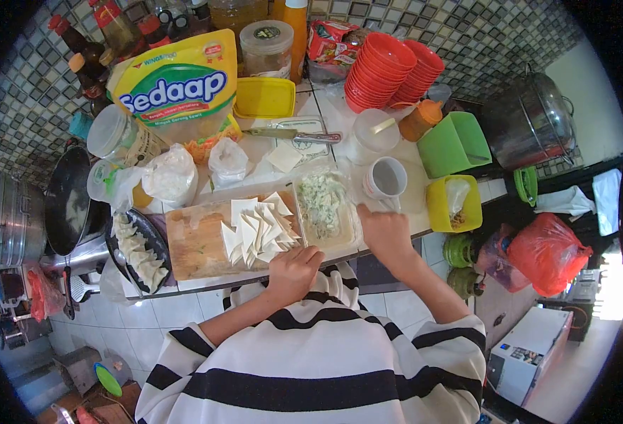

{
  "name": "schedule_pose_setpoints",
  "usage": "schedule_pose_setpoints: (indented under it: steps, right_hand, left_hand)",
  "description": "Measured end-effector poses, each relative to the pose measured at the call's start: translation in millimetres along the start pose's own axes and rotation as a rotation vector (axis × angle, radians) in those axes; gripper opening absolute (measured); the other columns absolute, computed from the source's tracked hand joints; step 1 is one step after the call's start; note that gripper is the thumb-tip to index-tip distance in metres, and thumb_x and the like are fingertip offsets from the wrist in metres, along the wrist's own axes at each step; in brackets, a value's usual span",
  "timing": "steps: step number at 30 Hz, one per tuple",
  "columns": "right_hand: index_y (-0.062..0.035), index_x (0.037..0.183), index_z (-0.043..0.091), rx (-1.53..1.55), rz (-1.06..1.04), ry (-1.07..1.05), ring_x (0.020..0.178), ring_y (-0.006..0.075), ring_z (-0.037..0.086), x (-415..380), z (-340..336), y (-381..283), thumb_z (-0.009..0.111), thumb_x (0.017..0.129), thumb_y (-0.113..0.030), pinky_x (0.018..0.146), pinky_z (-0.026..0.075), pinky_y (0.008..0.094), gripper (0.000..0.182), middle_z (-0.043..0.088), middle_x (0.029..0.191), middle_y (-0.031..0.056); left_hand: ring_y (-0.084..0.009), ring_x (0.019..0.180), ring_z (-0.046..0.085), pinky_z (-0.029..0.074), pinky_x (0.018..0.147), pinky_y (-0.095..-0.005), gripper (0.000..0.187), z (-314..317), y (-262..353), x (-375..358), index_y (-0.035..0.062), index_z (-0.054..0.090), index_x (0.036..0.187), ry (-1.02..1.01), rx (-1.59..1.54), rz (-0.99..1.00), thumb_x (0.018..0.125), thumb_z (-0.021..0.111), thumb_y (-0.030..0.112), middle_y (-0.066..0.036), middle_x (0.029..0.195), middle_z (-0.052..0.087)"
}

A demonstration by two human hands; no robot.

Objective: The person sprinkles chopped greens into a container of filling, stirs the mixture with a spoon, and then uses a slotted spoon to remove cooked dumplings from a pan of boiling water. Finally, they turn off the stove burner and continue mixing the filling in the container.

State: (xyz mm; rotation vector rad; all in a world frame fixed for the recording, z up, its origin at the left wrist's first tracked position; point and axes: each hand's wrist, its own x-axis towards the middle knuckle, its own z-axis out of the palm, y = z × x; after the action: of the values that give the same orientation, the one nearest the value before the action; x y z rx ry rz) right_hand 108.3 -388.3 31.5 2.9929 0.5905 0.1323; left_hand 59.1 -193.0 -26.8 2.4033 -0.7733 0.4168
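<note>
My left hand (pixel 295 273) is closed at the front edge of the wooden cutting board (pixel 197 237), beside a fanned stack of square dough wrappers (pixel 256 230). Whatever its fingers hold is hidden. My right hand (pixel 388 237) is closed at the handle of a white mug (pixel 385 178), right of the filling container. That clear plastic container (pixel 323 212) holds a pale filling with green bits and stands between my hands. Folded dumplings (pixel 138 251) lie in a row on a dark plate (pixel 157 240) left of the board. A single wrapper (pixel 284 157) lies behind the container.
A knife (pixel 294 134) lies behind the container. Plastic bags (pixel 170 175), jars and a yellow Sedaap pouch (pixel 177 88) stand at the back left. Red bowls (pixel 379 67), a green container (pixel 454 145) and a yellow container (pixel 454 212) stand right. A black pan (pixel 70 201) is far left.
</note>
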Motion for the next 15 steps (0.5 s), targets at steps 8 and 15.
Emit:
schedule_pose_setpoints:
  steps: [8,15]
  right_hand:
    - [-0.0056,0.08,0.054,0.191,-0.151,-0.201,0.047,0.0212,0.059,-38.4,-47.2,-23.2,0.054,0.069,-0.01,0.041,0.044,0.0323,0.012,0.056,0.051,0.007]
    - [-0.0094,0.076,0.053,0.214,0.106,0.007,0.049,0.0254,0.06,4.1,-1.2,-1.2,0.052,0.072,-0.013,0.042,0.045,0.0367,0.005,0.056,0.052,0.0112]
  left_hand:
    - [-0.0169,0.065,0.06,0.047,0.053,-0.0284,0.01,-0.4,1.4,-0.5,0.0087,0.059,0.073,-0.057,0.011,-0.026,0.063,0.062,0.007,-0.001,0.079,0.061]
    - [-0.0167,0.065,0.058,0.046,0.054,-0.0297,0.009,-0.2,4.2,-0.5,0.0079,0.056,0.071,0.007,0.002,-0.012,0.061,0.058,0.007,-0.001,0.075,0.057]
